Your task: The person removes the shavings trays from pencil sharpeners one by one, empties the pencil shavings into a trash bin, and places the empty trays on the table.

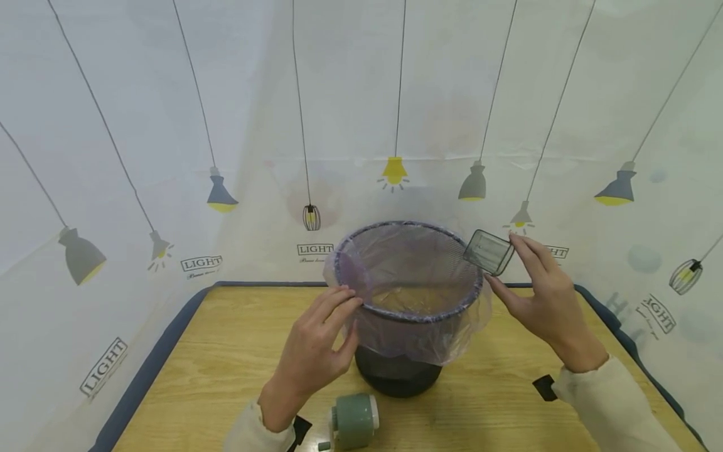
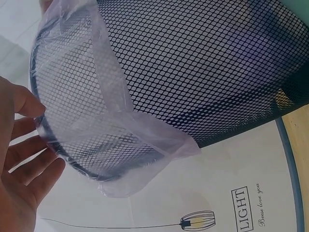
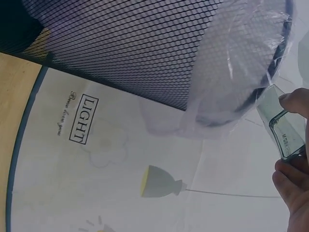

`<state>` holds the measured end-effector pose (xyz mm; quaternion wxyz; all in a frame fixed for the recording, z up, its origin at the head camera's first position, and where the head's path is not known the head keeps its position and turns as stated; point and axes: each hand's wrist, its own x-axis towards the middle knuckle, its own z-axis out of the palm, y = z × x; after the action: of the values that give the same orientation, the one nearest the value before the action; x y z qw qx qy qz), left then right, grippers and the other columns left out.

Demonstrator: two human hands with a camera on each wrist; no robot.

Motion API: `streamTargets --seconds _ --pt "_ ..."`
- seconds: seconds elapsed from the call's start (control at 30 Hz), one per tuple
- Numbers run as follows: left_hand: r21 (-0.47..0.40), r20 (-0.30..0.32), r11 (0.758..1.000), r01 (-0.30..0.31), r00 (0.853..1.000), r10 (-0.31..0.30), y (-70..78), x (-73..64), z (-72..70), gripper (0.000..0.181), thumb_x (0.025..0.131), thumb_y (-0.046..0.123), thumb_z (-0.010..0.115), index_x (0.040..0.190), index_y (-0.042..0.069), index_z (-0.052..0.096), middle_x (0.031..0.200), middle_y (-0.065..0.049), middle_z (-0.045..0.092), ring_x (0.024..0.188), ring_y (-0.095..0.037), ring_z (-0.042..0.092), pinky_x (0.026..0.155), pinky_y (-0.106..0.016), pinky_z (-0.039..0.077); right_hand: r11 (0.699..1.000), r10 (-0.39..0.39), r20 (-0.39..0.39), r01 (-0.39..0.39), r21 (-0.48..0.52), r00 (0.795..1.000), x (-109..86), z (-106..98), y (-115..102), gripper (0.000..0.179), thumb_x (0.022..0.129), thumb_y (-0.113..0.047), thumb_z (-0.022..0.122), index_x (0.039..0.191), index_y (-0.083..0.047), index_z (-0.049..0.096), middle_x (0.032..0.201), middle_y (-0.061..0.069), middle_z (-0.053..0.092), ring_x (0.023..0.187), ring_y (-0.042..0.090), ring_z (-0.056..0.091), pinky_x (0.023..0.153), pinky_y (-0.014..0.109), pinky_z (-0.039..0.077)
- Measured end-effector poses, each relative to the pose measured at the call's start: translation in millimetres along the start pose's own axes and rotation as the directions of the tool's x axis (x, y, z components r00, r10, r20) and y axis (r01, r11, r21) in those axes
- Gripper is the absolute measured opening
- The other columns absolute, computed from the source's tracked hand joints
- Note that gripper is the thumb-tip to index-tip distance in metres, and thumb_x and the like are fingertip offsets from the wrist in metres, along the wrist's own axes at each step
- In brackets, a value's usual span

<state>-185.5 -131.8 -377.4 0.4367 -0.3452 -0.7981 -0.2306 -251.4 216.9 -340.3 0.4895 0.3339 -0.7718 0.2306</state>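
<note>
A dark mesh wastebasket [image 1: 398,376] stands on the table, with a translucent purple bag [image 1: 446,339] folded over its rim. My left hand [image 1: 316,342] is at the near-left part of the rim; in the left wrist view its fingertips [image 2: 57,166] touch the bagged edge, fingers loosely extended. At the right side, my right hand [image 1: 545,301] pinches a small clear grey-green plastic box [image 1: 490,252] between thumb and fingers. The box is tilted by the basket's rim, its far corner over the edge. In the right wrist view I see the box [image 3: 285,125] right beside the bag.
A green and white pencil sharpener [image 1: 354,420] with a small crank lies in front of the basket, near my left wrist. The wooden table [image 1: 226,351] has a dark blue edge [image 1: 164,358]. Behind it hangs a white backdrop [image 1: 350,94] printed with lamps.
</note>
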Motion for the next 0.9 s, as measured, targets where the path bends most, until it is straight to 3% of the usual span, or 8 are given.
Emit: streamTargets --seconds 0.2,0.9 --pt "-0.006 -0.007 1.000 0.001 1.000 -0.001 1.2 2.0 0.2 0.033 0.079 0.001 0.068 0.112 -0.001 0.068 0.115 -0.016 0.066 0.114 -0.031 0.062 0.094 -0.041 0.054 0.996 0.078 -0.013 -0.078 -0.031 0.997 -13.6 -7 5 0.076 0.095 -0.058 0.056 0.135 0.006 0.055 0.126 0.028 0.059 0.111 0.043 0.058 0.108 0.009 0.030" --pt "-0.007 0.021 1.000 0.030 0.999 -0.030 1.1 1.6 -1.8 0.032 0.082 0.004 0.066 0.114 0.001 0.067 0.117 -0.016 0.066 0.116 -0.029 0.061 0.096 -0.040 0.054 0.988 0.151 -0.029 -0.152 -0.020 0.988 -35.0 -9 13 0.079 0.092 -0.062 0.056 0.136 0.004 0.056 0.124 0.029 0.059 0.108 0.046 0.058 0.104 0.003 0.026"
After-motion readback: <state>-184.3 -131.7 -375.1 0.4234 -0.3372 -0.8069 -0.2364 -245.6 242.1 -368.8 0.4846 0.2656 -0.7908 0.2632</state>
